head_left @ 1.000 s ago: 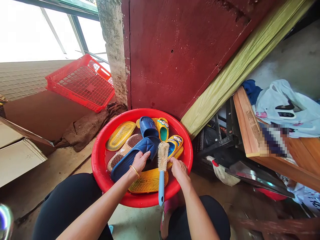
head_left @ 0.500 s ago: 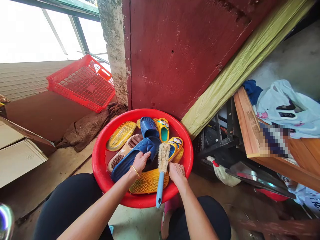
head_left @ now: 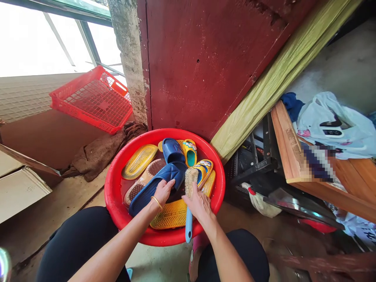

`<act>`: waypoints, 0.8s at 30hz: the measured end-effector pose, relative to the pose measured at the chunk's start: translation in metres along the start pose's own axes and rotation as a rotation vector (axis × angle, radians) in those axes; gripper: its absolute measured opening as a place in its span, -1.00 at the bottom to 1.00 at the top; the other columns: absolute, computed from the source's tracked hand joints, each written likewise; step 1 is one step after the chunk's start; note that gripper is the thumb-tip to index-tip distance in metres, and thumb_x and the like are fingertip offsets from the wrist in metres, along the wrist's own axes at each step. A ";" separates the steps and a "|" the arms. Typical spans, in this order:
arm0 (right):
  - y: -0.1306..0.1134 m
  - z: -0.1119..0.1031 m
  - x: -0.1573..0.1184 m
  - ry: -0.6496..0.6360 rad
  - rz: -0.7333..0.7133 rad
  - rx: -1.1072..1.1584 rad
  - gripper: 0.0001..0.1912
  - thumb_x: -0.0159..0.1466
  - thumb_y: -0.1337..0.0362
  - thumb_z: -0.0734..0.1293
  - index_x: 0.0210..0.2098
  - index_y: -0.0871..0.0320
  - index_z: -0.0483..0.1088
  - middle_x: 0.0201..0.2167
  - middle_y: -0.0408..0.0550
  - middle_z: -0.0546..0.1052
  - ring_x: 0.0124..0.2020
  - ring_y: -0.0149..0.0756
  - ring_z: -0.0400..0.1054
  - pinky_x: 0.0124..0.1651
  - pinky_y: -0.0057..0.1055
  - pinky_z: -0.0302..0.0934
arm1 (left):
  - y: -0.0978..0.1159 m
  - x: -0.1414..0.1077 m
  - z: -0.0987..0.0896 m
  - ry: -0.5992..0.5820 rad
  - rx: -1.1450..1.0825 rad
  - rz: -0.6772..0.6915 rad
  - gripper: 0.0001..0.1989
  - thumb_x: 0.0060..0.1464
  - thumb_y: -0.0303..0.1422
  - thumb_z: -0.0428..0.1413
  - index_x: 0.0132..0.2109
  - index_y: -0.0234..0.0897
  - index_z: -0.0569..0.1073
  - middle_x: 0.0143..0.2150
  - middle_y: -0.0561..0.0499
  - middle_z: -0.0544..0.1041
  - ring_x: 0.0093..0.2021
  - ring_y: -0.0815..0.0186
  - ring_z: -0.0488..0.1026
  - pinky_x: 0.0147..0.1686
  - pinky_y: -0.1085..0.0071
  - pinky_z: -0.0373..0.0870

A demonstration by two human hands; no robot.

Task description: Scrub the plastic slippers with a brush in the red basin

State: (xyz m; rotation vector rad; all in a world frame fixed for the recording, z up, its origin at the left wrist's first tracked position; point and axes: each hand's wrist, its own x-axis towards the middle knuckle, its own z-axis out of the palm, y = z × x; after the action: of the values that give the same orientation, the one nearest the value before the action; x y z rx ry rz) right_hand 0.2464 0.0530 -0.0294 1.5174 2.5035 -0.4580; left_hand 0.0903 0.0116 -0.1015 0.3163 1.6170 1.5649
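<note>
A red plastic basin (head_left: 115,219) stands between my knees with several slippers in water. My left hand (head_left: 162,192) is closed on the strap edge of a dark blue slipper (head_left: 147,194). A scrub brush (head_left: 188,224) with pale bristles and a light blue handle leans over the basin's near rim. Over the brush's neck lies my right hand (head_left: 199,204), thumb and index finger spread apart; whether it touches the brush I cannot tell. Beside it sits a yellow cartoon slipper (head_left: 205,170). A yellow slipper (head_left: 169,216) lies sole up at the near side.
Behind the basin is a dark red door (head_left: 190,78). A red plastic crate (head_left: 94,100) rests on cardboard at the left, near a brown cloth (head_left: 94,154). To the right, a wooden table (head_left: 293,156) holds a white plastic bag (head_left: 335,121).
My right hand has moved from the basin's right side leftward over the brush, its fingers spreading. The left hand keeps its hold on the blue slipper. The view has shifted slightly.
</note>
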 end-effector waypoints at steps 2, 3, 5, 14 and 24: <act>-0.001 0.006 0.002 -0.002 -0.008 0.014 -0.17 0.34 0.16 0.30 0.47 0.31 -0.10 0.06 0.35 0.55 0.04 0.06 0.50 -0.01 -0.20 0.30 | 0.001 -0.002 -0.001 -0.006 0.021 0.006 -0.46 -0.28 0.12 0.30 -0.50 -0.17 0.25 -0.57 0.16 0.31 -0.47 0.33 0.28 -0.43 0.38 0.21; 0.000 0.008 0.003 -0.002 -0.009 0.023 -0.15 0.32 0.23 0.29 0.48 0.33 -0.13 0.05 0.37 0.55 0.04 0.07 0.50 0.00 -0.19 0.30 | 0.002 -0.003 -0.001 -0.008 0.030 0.009 -0.47 -0.28 0.12 0.30 -0.50 -0.18 0.26 -0.57 0.16 0.31 -0.46 0.33 0.29 -0.43 0.37 0.21; 0.006 0.007 0.006 0.002 0.004 0.058 -0.16 0.30 0.35 0.25 0.49 0.33 -0.16 0.02 0.34 0.58 0.03 0.05 0.51 0.00 -0.21 0.32 | 0.003 -0.004 -0.002 -0.010 0.043 0.017 -0.49 -0.27 0.11 0.30 -0.50 -0.18 0.29 -0.56 0.15 0.33 -0.44 0.30 0.31 -0.42 0.36 0.22; 0.014 0.009 -0.004 0.218 -0.282 0.303 -0.27 0.35 0.41 0.13 0.49 0.09 -0.03 0.29 0.12 0.39 0.22 -0.15 0.36 0.21 -0.26 0.27 | 0.014 -0.011 0.004 -0.159 0.011 0.056 -0.61 -0.24 -0.02 0.32 -0.40 -0.25 0.50 -0.46 0.01 0.53 -0.28 0.14 0.47 -0.25 0.26 0.39; -0.006 -0.008 0.004 0.176 -0.170 -0.027 -0.39 0.45 0.36 0.06 0.47 0.02 0.06 -0.03 0.12 0.50 -0.09 -0.13 0.48 -0.02 -0.33 0.35 | 0.011 -0.026 -0.004 -0.239 0.060 0.074 -0.66 -0.29 -0.27 0.34 -0.68 -0.15 0.30 -0.70 0.16 0.21 -0.54 0.31 0.20 -0.47 0.34 0.17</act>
State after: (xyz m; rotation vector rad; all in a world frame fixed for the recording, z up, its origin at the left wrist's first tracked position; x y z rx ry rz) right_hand 0.2394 0.0565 -0.0223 1.3978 2.7760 -0.3257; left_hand 0.0993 -0.0069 -0.0824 0.5795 1.4815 1.4737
